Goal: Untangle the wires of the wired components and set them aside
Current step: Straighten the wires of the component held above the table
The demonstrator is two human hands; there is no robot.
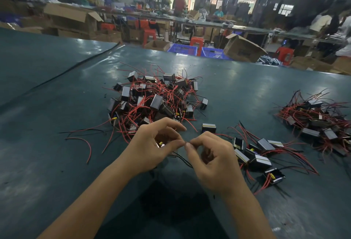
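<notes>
Wires (183,159), left hand (152,143), right hand (212,159) pinching

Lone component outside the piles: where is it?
Head view, centre: the lone component lies just beyond the right hand, between the big tangled pile and the smaller group.

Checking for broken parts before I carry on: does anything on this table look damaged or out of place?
One short red wire lies alone on the table, left of the tangled pile, with no component at either end; it may have broken off.
</notes>
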